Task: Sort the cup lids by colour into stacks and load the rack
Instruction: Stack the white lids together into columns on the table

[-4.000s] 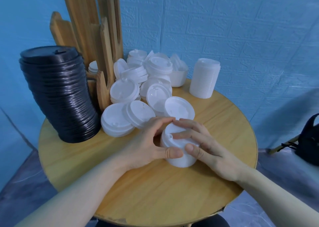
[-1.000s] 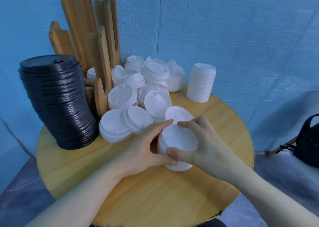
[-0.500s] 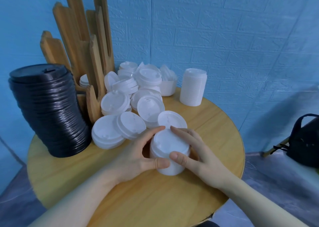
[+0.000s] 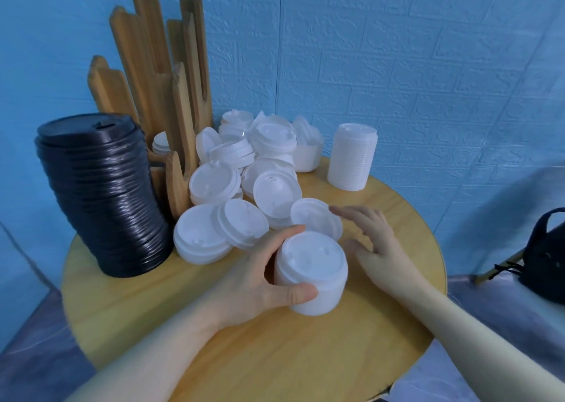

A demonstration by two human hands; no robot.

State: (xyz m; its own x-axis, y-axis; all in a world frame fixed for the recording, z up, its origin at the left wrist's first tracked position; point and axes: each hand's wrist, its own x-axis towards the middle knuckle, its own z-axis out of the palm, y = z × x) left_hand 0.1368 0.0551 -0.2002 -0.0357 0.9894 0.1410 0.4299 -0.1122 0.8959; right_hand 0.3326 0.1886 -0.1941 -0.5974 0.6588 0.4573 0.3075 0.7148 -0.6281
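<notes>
Near the front middle of the round wooden table (image 4: 153, 316), a short stack of white lids (image 4: 310, 271) stands upright, gripped around its side by the left hand (image 4: 260, 282), thumb in front and fingers curled behind. Just beside it the right hand (image 4: 371, 242) hovers with fingers spread and loose, holding nothing, fingertips over a single white lid (image 4: 315, 218). Behind lies a heap of loose white lids (image 4: 244, 172), blocking the foot of the wooden rack (image 4: 159, 74); a tall black lid stack (image 4: 101, 194) leans at left, a ribbed white stack (image 4: 351, 157) stands back right.
</notes>
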